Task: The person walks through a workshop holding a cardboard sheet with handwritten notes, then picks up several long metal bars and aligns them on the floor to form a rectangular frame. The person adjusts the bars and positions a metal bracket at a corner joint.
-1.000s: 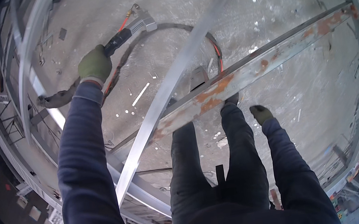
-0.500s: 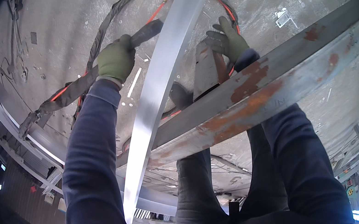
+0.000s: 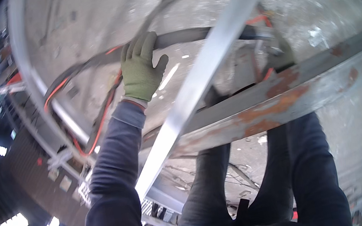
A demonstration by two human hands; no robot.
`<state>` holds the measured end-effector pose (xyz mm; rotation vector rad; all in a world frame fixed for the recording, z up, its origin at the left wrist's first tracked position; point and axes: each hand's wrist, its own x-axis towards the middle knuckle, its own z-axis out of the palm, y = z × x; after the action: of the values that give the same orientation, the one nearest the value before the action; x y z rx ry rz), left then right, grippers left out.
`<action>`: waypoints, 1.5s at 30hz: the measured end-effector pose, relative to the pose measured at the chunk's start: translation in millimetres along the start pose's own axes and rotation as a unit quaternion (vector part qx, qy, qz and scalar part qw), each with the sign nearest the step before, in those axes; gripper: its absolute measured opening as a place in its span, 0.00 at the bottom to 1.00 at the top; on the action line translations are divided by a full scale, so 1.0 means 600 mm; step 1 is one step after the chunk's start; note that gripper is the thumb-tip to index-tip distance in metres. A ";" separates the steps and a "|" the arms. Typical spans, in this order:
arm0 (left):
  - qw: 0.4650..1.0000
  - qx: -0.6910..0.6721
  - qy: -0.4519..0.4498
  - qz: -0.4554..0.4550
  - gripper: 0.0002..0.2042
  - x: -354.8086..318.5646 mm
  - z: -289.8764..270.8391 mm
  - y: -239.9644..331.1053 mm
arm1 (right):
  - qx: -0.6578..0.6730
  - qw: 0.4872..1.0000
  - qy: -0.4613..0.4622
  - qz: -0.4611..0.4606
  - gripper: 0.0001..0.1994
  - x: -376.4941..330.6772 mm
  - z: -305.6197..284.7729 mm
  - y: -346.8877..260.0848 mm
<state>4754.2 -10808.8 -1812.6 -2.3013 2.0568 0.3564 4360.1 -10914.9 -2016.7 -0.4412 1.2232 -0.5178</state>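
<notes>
A thick dark-sleeved cable [image 3: 183, 37] with orange line showing along it runs left to right across the far side. My left hand [image 3: 142, 69], in a green glove, lies at the cable with its fingers stretched out and thumb apart, open. Farther right, my right hand [image 3: 285, 53], also gloved, is behind a rust-patched steel beam [image 3: 256, 115]. It is beside a shiny metal fitting [image 3: 265, 34] at the cable's right end. Motion blur smears its fingers, so its grip is unclear. Part of the cable is hidden by a bright metal bar [image 3: 196, 89] slanting between my hands.
Both the bar and the rusted beam cross in front of me, the beam above my legs [image 3: 209, 179]. A steel bracket [image 3: 243, 68] stands behind the beam. Pale curved rails [image 3: 26, 66] line the left side. Scraps lie on the grey floor [image 3: 328, 2].
My left hand has let go of the cable and spread its fingers. The cable's thick end has moved right, beside my right hand. The whole view has shifted.
</notes>
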 end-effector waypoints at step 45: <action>0.631 -0.265 -0.190 0.704 0.47 -0.163 -0.799 1.780 | 0.220 0.611 0.669 -0.361 0.16 -1.781 -0.647 -0.746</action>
<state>3763.8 -10930.0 -1192.6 0.0568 3.1289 1.3853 3657.0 -10657.7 -1051.0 0.0028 2.2237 -2.0762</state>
